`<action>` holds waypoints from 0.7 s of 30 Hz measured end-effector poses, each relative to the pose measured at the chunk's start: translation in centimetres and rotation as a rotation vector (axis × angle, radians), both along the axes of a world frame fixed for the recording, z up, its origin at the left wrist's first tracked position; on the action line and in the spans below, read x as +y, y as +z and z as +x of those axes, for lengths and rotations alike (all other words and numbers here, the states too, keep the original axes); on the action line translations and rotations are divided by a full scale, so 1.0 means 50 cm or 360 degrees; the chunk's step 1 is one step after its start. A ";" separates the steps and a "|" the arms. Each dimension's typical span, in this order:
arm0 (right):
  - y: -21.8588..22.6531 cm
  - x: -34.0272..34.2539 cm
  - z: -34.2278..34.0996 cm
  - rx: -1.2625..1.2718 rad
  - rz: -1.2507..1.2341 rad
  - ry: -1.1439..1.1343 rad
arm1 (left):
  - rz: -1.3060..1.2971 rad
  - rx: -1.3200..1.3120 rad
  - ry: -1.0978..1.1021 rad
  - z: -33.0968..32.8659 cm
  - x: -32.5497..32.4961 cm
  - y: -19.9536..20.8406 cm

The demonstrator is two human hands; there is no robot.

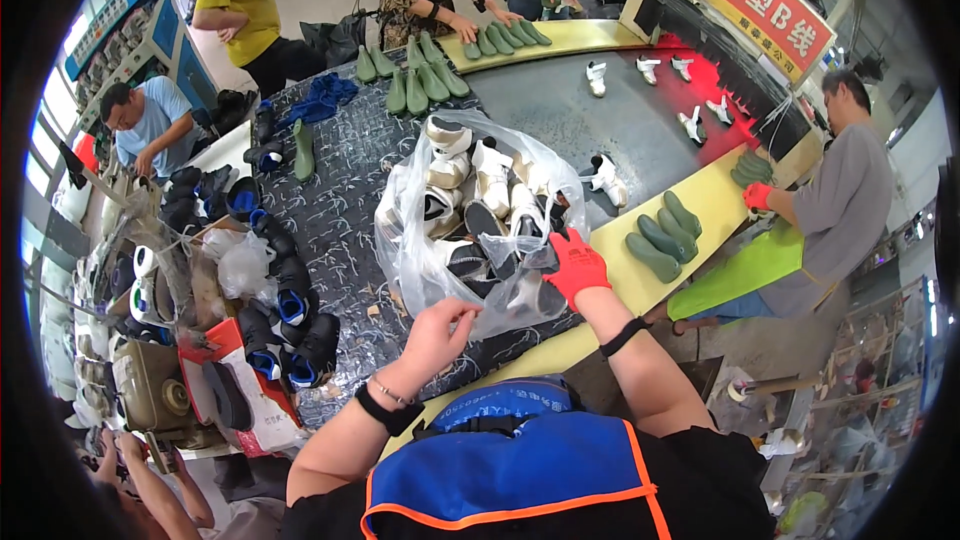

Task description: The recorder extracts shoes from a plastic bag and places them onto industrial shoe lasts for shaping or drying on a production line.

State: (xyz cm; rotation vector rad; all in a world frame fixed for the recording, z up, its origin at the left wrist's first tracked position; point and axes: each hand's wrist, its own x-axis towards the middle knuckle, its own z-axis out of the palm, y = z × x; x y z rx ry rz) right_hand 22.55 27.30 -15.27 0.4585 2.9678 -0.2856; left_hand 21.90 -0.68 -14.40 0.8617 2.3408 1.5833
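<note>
A large clear plastic bag (400, 240) lies open on the dark patterned table top, filled with several white shoes (492, 178) with gold and black parts. My bare left hand (440, 335) is at the bag's near edge, fingers curled and closed, seemingly on the plastic film. On the bag's right side is my right hand (578, 268) in a red glove, its fingers spread against the plastic and the shoes beside it. A single white shoe (606, 181) stands just outside the bag, on the grey surface to the right.
Green shoe lasts (662, 238) lie on the yellow ledge at right, with more lasts (428, 80) at the far side. Black-and-blue shoes (290, 280) crowd the left. Small white shoes (692, 124) stand under red light. Co-workers surround the table; one at right (850, 170) wears red gloves.
</note>
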 end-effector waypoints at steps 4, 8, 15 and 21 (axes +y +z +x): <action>-0.011 0.018 0.009 0.0211 -0.0655 -0.0102 | 0.0446 -0.0975 0.0141 -0.091 0.082 -0.090; 0.010 -0.009 0.010 -0.0044 -0.1588 -0.0515 | 0.0558 -0.1407 0.0252 -0.147 0.180 -0.130; 0.060 0.012 0.032 -0.0333 -0.1275 -0.0093 | 0.0653 -0.2031 0.0183 -0.167 0.216 -0.107; 0.091 0.103 -0.015 0.0667 -0.1711 -0.0960 | 0.0863 -0.1774 0.0725 -0.132 0.148 -0.099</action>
